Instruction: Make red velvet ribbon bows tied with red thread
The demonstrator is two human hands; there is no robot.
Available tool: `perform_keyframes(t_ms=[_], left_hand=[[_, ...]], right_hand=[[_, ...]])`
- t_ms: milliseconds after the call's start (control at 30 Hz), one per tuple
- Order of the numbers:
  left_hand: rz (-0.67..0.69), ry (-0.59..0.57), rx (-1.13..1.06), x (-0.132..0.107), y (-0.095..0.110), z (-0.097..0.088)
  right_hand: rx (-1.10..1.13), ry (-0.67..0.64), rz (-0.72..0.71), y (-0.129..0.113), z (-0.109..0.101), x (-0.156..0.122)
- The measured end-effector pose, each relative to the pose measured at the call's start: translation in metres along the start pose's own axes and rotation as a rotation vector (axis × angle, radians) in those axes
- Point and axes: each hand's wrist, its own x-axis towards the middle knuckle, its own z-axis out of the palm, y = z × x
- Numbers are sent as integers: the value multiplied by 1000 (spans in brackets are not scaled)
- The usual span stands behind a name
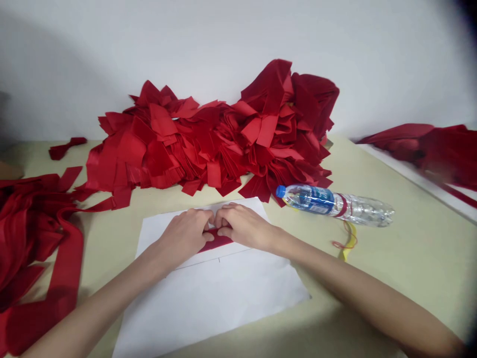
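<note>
red fabric strip [218,241]: near far edge of white paper sheet [208,303]; likely light, soft, limp; best pinched along long edges. left hand [188,231], right hand [242,226]: fingers curled, nearly closed, pinching strip. beyond sheet's far edge: heaped velvety strips [219,144]. off far right corner: clear crinkled plastic bottle [316,201].

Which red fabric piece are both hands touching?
The red fabric strip on the white paper sheet, touched by the left hand and right hand; neither touches the heaped red fabric pieces elsewhere.
</note>
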Motion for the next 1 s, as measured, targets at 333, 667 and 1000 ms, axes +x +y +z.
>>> perform_keyframes(t_ms=[333,667,1000], left_hand=[[30,-89,-163,1,-7,0],[23,56,-48,-12,6,9],[412,574,138,-21,-7,20]], right_hand=[[-7,-20,-95,3,3,-3],[13,124,-156,7,14,-22],[-495,494,-476,10,9,-28]])
